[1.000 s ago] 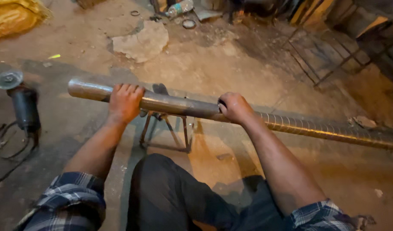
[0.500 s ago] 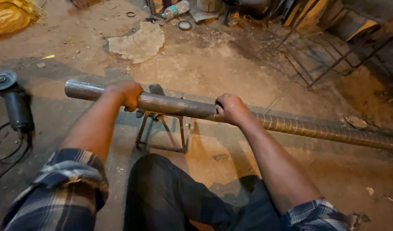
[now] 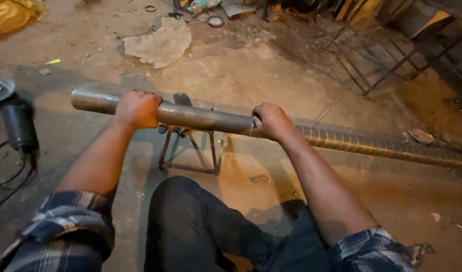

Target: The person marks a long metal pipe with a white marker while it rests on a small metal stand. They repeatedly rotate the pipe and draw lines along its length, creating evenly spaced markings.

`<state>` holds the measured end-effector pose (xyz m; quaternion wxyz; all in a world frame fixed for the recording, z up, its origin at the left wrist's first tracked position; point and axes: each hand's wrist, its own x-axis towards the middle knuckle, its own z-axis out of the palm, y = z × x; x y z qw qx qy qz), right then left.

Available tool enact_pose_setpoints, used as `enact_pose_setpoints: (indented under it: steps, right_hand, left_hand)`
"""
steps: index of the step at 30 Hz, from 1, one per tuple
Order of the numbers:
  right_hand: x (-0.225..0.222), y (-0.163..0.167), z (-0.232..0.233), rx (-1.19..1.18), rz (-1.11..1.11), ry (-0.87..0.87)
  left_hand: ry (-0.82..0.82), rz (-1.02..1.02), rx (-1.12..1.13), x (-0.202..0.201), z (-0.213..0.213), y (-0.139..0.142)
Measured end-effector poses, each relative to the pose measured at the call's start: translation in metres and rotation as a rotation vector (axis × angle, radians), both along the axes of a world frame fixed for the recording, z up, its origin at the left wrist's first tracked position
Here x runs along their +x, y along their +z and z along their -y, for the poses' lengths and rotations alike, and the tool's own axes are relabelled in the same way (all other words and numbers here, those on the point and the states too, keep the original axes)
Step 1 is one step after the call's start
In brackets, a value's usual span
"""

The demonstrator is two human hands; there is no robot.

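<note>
**Two hands on a long steel pipe over a workshop floor**

Nearest the camera: a bent knee in dark trousers (image 3: 201, 226), between the two forearms; rolled plaid shirt sleeves (image 3: 65, 226) at both elbows.

Left hand (image 3: 138, 109): closed over the top of the long grey metal pipe (image 3: 206, 118), fingers wrapped round it, near the pipe's open left end.

Right hand (image 3: 271, 121): clamped on the same pipe, well apart from the left hand, at the point where the smooth surface gives way to a spiral-ribbed stretch running off to the right of that hand.

Pipe: lies roughly level across the view, slightly lower toward the right, held in front of the knee.

Beneath the pipe, between the hands: a small rusty metal stand (image 3: 190, 151) of thin bars, on the concrete floor (image 3: 251, 75). Whether the pipe rests on it cannot be told.

Left of the left hand: a black angle grinder (image 3: 14, 116) on the floor, disc end away from the person, with a dark cable trailing nearer the camera.

Beyond the hands: a flat pale broken slab of stone (image 3: 158, 43) on the dusty ground.

Beyond and right of the right hand: a thin-rod metal frame (image 3: 387, 60) leaning in shadow.

Far left corner: a yellow sack (image 3: 9, 15).
</note>
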<state>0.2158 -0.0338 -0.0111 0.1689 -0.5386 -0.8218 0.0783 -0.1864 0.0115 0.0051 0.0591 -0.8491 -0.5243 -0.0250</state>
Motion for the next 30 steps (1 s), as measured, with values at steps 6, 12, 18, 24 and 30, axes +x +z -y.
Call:
enact_pose_setpoints:
  steps: [6,12,18,24,30]
  right_hand:
    - [0.001,-0.004,0.004,0.032,0.038,0.001]
    - [0.012,-0.011,0.014,0.157,-0.097,0.034]
    - [0.067,0.044,0.025,0.27,-0.435,-0.354]
    - [0.092,0.082,0.052,0.369,-0.574,-0.314]
    - [0.1,0.074,0.053,0.209,-0.445,-0.309]
  left_hand:
    - [0.117,-0.209,-0.641,0.016,-0.036,0.042]
    - [0.149,-0.262,-0.742,0.02,-0.041,0.046]
    - [0.157,-0.262,-0.748,0.016,-0.038,0.046]
    - [0.153,-0.232,-0.711,0.017,-0.032,0.044]
    - [0.09,0.029,-0.478,0.026,-0.008,0.058]
